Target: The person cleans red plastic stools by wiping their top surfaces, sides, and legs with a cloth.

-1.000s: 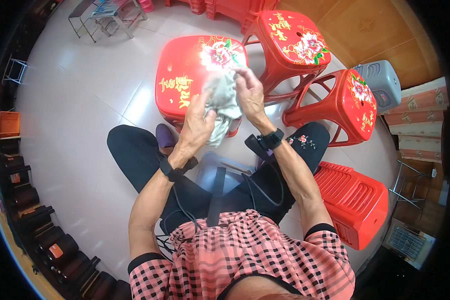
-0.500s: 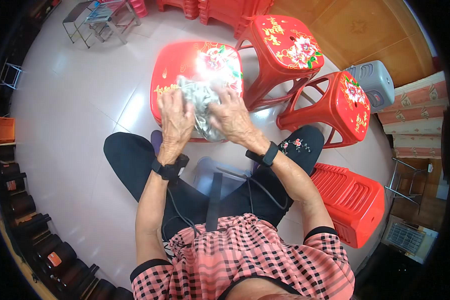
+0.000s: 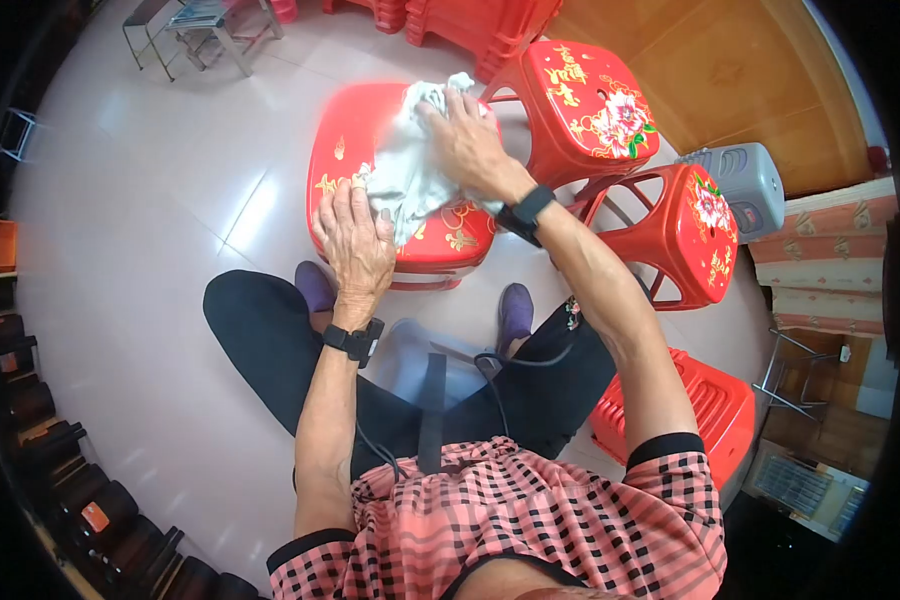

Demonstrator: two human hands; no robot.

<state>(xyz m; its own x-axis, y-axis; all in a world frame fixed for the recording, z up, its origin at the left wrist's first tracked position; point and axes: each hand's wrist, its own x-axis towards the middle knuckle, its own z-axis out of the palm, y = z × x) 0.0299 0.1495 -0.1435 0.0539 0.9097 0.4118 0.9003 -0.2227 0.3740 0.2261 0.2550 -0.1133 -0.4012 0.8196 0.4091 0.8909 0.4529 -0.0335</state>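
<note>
A red plastic stool with gold lettering and a floral print stands in front of my knees. Across its seat lies a crumpled pale cloth, bunched at the far end and covering much of the print. My right hand presses on the cloth near the far right side, fingers bent over it. Against the near left edge of the seat rests my left hand, flat, its fingers extended beside the cloth's edge. Whether the left fingertips touch the cloth I cannot tell.
Two more printed red stools, one farther back and one nearer, stand to the right. A grey plastic stool is behind them. Another red stool lies by my right leg. Dark jars line the left.
The cloth has spread out from a bunch and reaches farther toward the stool's far edge. My right hand moved forward with it; my left hand slid slightly nearer and flattened on the seat.
</note>
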